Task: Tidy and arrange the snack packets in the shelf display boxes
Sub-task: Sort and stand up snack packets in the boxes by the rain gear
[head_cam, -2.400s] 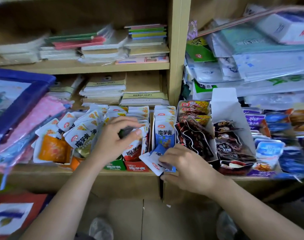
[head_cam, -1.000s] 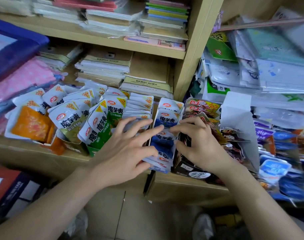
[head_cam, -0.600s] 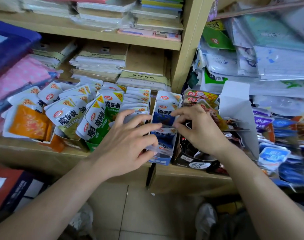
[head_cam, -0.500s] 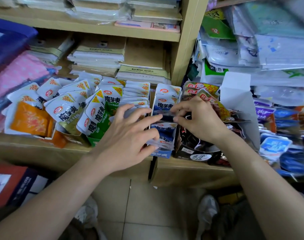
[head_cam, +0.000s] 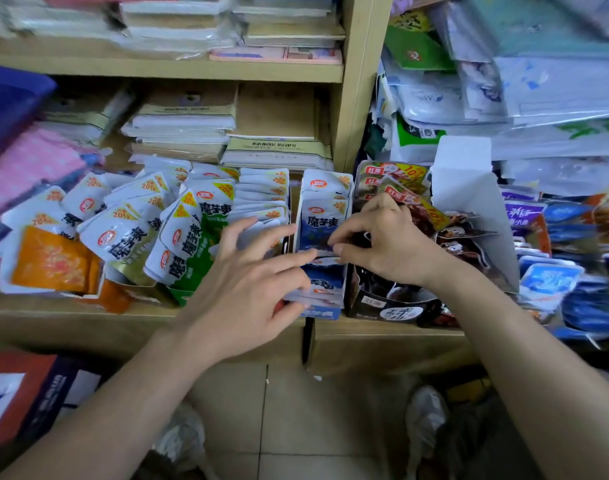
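While the left hand (head_cam: pixel 247 289) is laid, fingers straight and spread, against the blue-and-white snack packets (head_cam: pixel 322 221), one packet's top edge is pinched by thumb and forefinger of the right hand (head_cam: pixel 382 247); their blue display box (head_cam: pixel 322 313) is seen between both hands.

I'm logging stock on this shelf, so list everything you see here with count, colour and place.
blue-and-white packets: one row, uncountable; centre box
green-and-white packets: several; leaning, left of centre
orange packet: one; far left
red-and-yellow packets: several; behind the right hand
dark packets: several; black box, right of centre
blue packs: many, blurred; far right
paper stacks: several, white and tan; behind the packets
wooden shelf: one, tan; under everything
left hand: one; straight fingers on the blue-and-white packets
right hand: one; pinches a blue-and-white packet
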